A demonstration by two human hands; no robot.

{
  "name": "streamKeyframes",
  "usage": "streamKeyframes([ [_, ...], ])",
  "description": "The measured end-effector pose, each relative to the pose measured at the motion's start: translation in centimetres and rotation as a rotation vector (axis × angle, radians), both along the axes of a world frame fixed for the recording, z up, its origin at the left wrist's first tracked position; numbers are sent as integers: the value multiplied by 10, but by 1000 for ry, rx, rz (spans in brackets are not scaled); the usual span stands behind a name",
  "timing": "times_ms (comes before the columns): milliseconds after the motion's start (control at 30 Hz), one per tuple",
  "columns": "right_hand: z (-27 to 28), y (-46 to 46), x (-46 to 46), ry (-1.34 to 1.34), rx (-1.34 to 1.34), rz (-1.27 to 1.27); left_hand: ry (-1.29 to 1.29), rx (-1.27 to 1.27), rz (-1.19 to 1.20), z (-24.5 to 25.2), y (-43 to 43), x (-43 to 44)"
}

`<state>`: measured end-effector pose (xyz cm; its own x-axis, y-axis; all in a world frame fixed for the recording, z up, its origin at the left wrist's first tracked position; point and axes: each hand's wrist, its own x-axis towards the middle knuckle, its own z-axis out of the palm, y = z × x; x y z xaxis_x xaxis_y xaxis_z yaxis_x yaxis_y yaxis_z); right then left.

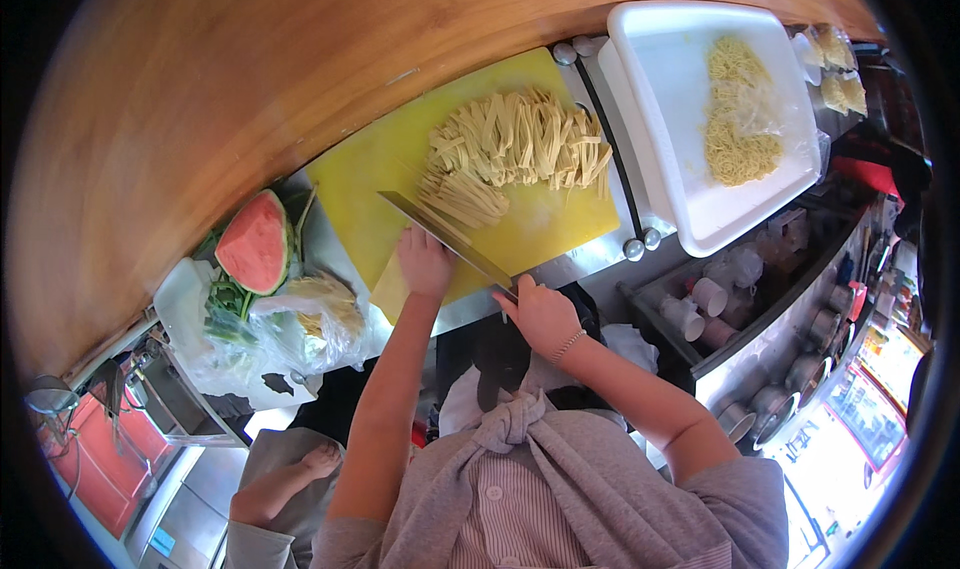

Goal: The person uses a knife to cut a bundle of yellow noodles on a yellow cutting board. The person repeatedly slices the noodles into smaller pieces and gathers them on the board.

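My right hand (546,317) grips the handle of a broad-bladed kitchen knife (454,242), its blade slanting up and left across the yellow cutting board (358,165). Close beside the blade, my left hand (424,265) presses on a pale folded sheet (388,287), which could be tofu skin or dough. The hand covers part of that sheet. Just beyond the blade lies a small bunch of thin cut strips (466,198). Behind it, a larger heap of pale flat strips (517,139) spreads over the board's far right part.
On the right, a white plastic tub (660,149) holds thin yellow noodles (739,130). To the left are a watermelon wedge (255,243), leafy greens (225,299) and a clear plastic bag (319,321). Another person's hand (321,460) is at lower left. An open drawer (701,317) contains cups.
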<state>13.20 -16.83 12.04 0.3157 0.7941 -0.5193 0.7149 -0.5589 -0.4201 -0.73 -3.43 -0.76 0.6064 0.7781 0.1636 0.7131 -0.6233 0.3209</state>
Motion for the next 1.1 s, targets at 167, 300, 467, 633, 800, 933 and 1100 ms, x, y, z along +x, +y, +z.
streamKeyframes([
  [167,-5,-6,0,55,1,3,5,-4,5,-3,0,0],
  [300,-5,-10,-1,78,5,-20,-2,-5,-8,-4,0,-1],
  [467,-3,-9,2,84,11,-31,-18,-15,-25,-5,0,-1],
  [633,1,-7,5,91,-12,-20,0,-13,-29,-5,0,-2],
  [800,3,-7,6,98,-23,-26,-26,3,-23,-6,0,-1],
  [933,3,-8,6,117,-9,-32,-39,15,-19,-5,0,-1],
  [1100,1,-11,8,112,-2,-22,-47,-21,-27,0,2,-1],
])
